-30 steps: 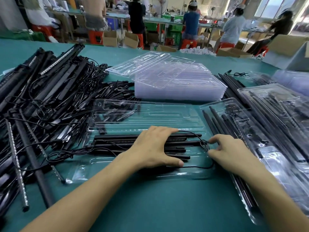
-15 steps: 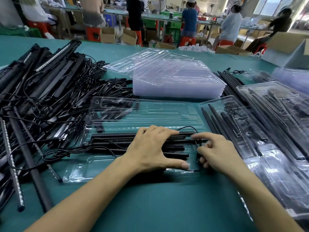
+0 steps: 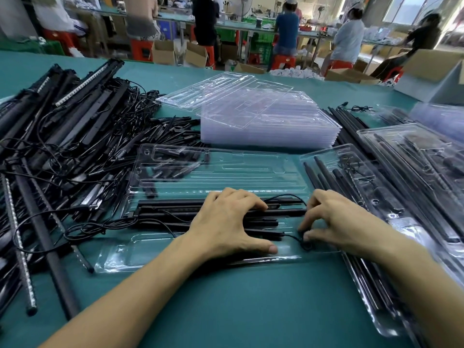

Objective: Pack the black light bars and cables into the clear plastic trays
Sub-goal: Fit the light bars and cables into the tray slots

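A clear plastic tray [image 3: 226,172] lies open in front of me on the green table. Several black light bars [image 3: 165,213] lie side by side in its near half. My left hand [image 3: 226,222] presses flat on the bars, fingers spread. My right hand [image 3: 334,222] is at the bars' right end, its fingertips pinching a small bunch of thin black cable [image 3: 302,241] over the tray's right corner. Another stretch of cable [image 3: 100,226] trails out of the tray to the left.
A big heap of loose bars and cables [image 3: 62,146] covers the left of the table. A stack of empty clear trays [image 3: 266,126] stands behind. Filled trays [image 3: 401,172] lie at the right. People work at benches in the background.
My right hand has drawn the cable loop in from the right and down to the tray's near right corner, bunching it small. My left hand has stayed pressed on the bars.
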`<state>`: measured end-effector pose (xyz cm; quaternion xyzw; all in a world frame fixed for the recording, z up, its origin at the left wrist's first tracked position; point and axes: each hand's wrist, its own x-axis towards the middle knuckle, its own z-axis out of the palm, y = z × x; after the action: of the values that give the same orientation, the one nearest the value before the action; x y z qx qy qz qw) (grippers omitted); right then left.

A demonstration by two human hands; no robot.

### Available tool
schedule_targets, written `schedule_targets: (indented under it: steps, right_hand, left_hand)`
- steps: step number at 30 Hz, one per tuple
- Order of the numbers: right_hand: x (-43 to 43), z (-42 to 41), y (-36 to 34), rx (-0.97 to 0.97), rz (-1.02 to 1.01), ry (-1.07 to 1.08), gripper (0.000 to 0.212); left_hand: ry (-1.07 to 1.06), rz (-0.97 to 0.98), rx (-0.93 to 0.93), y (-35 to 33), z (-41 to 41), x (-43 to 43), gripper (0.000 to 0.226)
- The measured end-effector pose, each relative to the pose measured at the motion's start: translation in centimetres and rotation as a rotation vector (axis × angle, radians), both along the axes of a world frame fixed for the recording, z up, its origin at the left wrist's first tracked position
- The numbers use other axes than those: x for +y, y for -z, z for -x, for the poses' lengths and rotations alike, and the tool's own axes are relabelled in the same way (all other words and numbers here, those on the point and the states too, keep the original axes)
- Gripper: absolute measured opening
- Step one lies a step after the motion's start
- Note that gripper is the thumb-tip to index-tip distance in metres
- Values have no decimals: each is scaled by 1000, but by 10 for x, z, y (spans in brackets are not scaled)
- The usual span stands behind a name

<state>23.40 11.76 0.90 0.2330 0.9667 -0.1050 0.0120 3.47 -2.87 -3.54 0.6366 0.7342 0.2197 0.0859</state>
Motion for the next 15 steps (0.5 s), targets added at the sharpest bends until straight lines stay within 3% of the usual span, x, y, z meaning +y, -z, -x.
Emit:
schedule_targets:
  steps: [9,15]
  right_hand:
    - [-27,13,7,171,231,7,13]
    - [-48,13,22,314,152,234,33]
  left_hand:
    - [-14,-13,-58,0,1,1,79]
    - [28,-39,-86,2,2,1,68]
